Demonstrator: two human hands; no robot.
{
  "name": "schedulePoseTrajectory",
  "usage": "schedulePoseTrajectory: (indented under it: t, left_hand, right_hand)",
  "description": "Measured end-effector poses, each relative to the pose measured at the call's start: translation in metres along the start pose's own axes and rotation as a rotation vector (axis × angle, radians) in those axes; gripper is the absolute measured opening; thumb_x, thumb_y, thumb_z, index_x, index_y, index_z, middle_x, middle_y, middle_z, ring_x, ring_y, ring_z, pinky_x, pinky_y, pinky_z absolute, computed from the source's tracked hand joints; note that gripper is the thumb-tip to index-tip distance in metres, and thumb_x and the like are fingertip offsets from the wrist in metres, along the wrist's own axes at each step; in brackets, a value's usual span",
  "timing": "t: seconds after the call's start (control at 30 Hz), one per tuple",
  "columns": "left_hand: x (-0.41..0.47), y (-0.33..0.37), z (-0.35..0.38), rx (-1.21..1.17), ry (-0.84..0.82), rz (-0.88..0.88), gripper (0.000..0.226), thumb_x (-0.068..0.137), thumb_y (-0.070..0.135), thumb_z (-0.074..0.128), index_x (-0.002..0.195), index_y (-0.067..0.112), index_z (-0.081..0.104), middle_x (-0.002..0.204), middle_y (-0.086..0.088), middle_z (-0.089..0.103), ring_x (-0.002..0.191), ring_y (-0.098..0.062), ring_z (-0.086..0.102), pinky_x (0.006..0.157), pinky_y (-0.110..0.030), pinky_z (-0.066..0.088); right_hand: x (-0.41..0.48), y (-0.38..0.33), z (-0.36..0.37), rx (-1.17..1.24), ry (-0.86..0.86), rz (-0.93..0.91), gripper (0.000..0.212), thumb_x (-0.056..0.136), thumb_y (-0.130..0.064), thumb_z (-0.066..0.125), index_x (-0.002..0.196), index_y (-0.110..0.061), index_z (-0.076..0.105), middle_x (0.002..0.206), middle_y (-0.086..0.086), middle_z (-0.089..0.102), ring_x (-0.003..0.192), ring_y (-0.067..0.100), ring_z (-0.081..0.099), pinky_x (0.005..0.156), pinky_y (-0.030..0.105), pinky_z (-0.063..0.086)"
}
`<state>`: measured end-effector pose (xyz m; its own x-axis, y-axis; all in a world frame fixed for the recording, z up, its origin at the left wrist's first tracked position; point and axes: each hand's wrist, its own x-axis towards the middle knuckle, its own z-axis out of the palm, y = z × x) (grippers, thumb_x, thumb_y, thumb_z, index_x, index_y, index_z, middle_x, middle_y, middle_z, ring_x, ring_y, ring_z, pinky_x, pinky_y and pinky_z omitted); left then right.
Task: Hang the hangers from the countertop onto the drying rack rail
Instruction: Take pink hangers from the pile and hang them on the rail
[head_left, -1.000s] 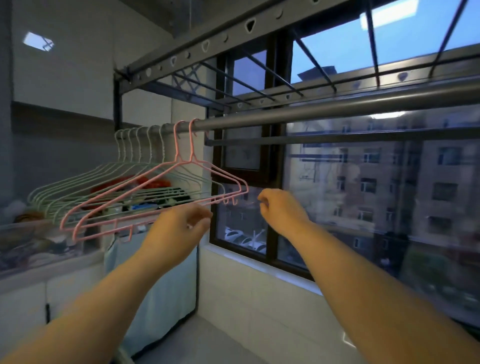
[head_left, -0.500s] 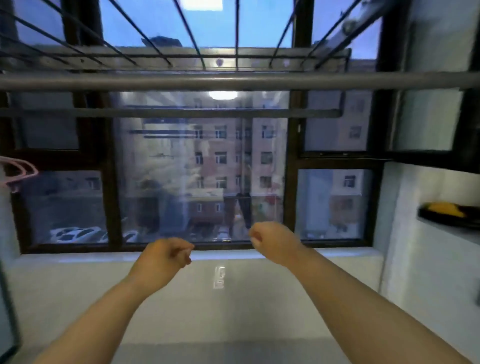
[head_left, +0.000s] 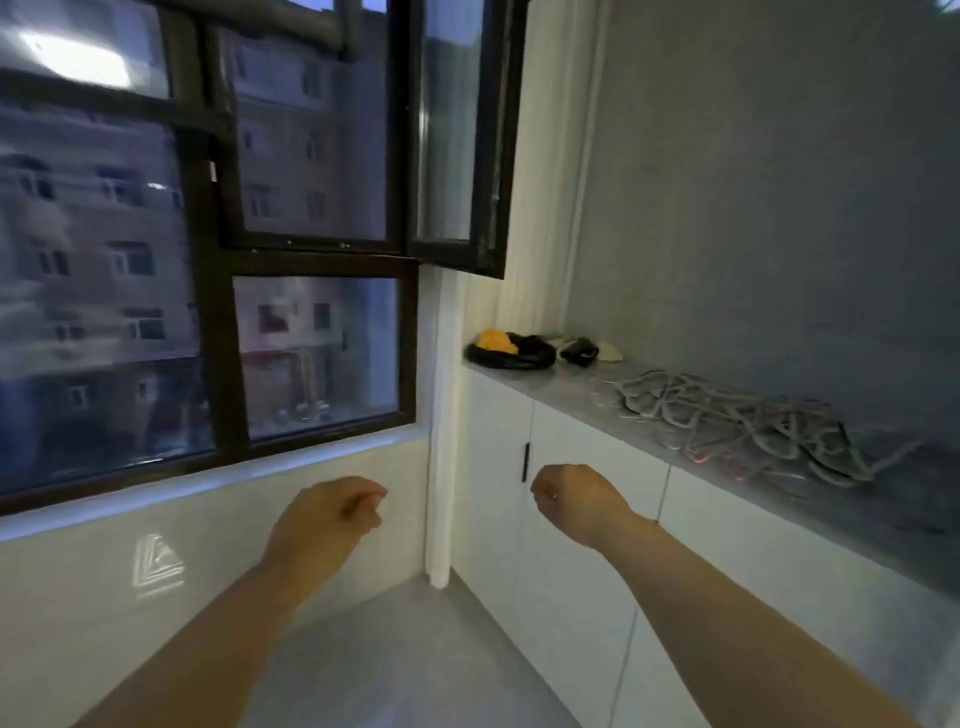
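**Hangers piled on the counter, both hands empty**

The hangers (head_left: 737, 421) lie in a tangled heap on the grey countertop (head_left: 883, 514) at the right, against the far wall. Most look pale grey or white; I think I see a pink one low in the pile on its near side, though the blur makes that uncertain. Farther along the same surface, towards the window corner, sits a black bag (head_left: 511, 355) with something yellow (head_left: 496, 340) on top, and just right of it a small dark item beside a pale one. White cabinet doors (head_left: 587, 493) run below the counter.

My left hand (head_left: 332, 514) hangs in front of the low white wall under the window, fingers loosely curled, gripping nothing. My right hand (head_left: 576, 496) is in front of the cabinet doors, also loosely curled and empty, well short of the pile. The two hands are apart, at about the same height.

The dark-framed window (head_left: 317, 260) fills the left, one sash swung inward near the corner.
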<state>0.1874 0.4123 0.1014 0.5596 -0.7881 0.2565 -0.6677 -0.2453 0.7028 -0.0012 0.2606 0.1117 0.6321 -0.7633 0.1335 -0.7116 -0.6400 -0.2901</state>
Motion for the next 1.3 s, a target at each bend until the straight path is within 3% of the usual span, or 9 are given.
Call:
schedulePoseTrajectory:
  t: [0.2,0.33,0.47,0.63,0.83,0.97,1.13,1.2,1.3]
  left_hand:
    - [0.055,0.042,0.106,-0.098,-0.201,0.052,0.022,0.093,0.012,0.047,0.106,0.014,0.065,0.081,0.002,0.062,0.087,-0.018,0.059,0.085,-0.025,0.044]
    - [0.099,0.067,0.172,-0.136,-0.323,0.067,0.025,0.093,0.01,0.046,0.08,0.03,0.055,0.075,0.007,0.059,0.085,-0.018,0.058,0.075,-0.022,0.044]
    - [0.16,0.1,0.24,-0.13,-0.413,0.127,0.02,0.093,0.014,0.045,0.083,0.027,0.056,0.08,0.001,0.062,0.096,-0.022,0.063,0.092,-0.029,0.047]
    - [0.23,0.141,0.314,-0.059,-0.521,0.215,0.029,0.091,0.014,0.048,0.071,0.034,0.054,0.082,0.003,0.062,0.1,-0.023,0.063,0.093,-0.032,0.048]
    - [0.26,0.183,0.378,0.1,-0.572,0.328,0.025,0.093,0.021,0.045,0.109,0.015,0.064,0.116,-0.004,0.064,0.109,-0.022,0.057,0.088,-0.025,0.042]
    - [0.269,0.198,0.412,0.039,-0.553,0.319,0.038,0.092,0.021,0.048,0.13,0.018,0.048,0.129,-0.004,0.056,0.115,-0.022,0.055,0.095,-0.027,0.041]
    - [0.284,0.211,0.442,0.022,-0.557,0.323,0.054,0.091,0.017,0.05,0.141,0.014,0.031,0.148,-0.005,0.034,0.135,-0.02,0.036,0.109,-0.029,0.03]
    - [0.29,0.218,0.453,0.061,-0.561,0.336,0.056,0.091,0.019,0.051,0.142,0.014,0.03,0.149,-0.006,0.033,0.136,-0.021,0.034,0.11,-0.03,0.029]
    - [0.296,0.231,0.465,0.191,-0.547,0.337,0.055,0.092,0.026,0.048,0.142,0.014,0.029,0.147,-0.007,0.036,0.135,-0.023,0.035,0.108,-0.03,0.031]
  right_hand:
    - [0.012,0.113,-0.007,-0.024,0.059,0.267,0.029,0.095,-0.013,0.039,0.115,-0.006,0.06,0.119,0.012,0.062,0.11,0.027,0.056,0.086,0.027,0.043]
    - [0.021,0.177,0.0,-0.037,0.051,0.405,0.029,0.094,-0.012,0.039,0.113,-0.007,0.06,0.119,0.01,0.061,0.109,0.026,0.056,0.087,0.028,0.044]
    - [0.045,0.245,-0.015,-0.049,0.168,0.55,0.032,0.096,-0.017,0.039,0.122,-0.014,0.057,0.128,0.005,0.056,0.118,0.021,0.052,0.093,0.026,0.041]
    - [0.078,0.32,-0.023,-0.056,0.242,0.714,0.034,0.095,-0.014,0.04,0.125,-0.009,0.055,0.13,0.011,0.055,0.119,0.025,0.052,0.096,0.029,0.042]
    - [0.083,0.377,-0.012,-0.13,0.246,0.793,0.039,0.096,-0.024,0.04,0.133,-0.014,0.045,0.141,0.007,0.042,0.132,0.02,0.036,0.106,0.024,0.029]
    - [0.091,0.406,-0.025,-0.238,0.176,0.814,0.052,0.099,-0.027,0.033,0.147,-0.018,0.016,0.158,0.004,0.001,0.145,0.021,-0.001,0.118,0.031,0.004]
    - [0.108,0.439,-0.03,-0.229,0.14,0.772,0.059,0.099,-0.041,0.027,0.149,-0.02,0.004,0.158,0.004,-0.006,0.145,0.022,-0.006,0.118,0.036,-0.002]
    - [0.114,0.447,-0.023,-0.24,0.119,0.765,0.073,0.087,-0.061,0.008,0.149,-0.021,0.008,0.158,0.004,-0.004,0.145,0.02,-0.003,0.118,0.037,-0.001]
    - [0.117,0.459,-0.014,-0.205,0.125,0.772,0.126,0.042,-0.077,-0.028,0.148,-0.023,0.013,0.158,0.003,0.002,0.146,0.019,0.0,0.118,0.039,-0.001]
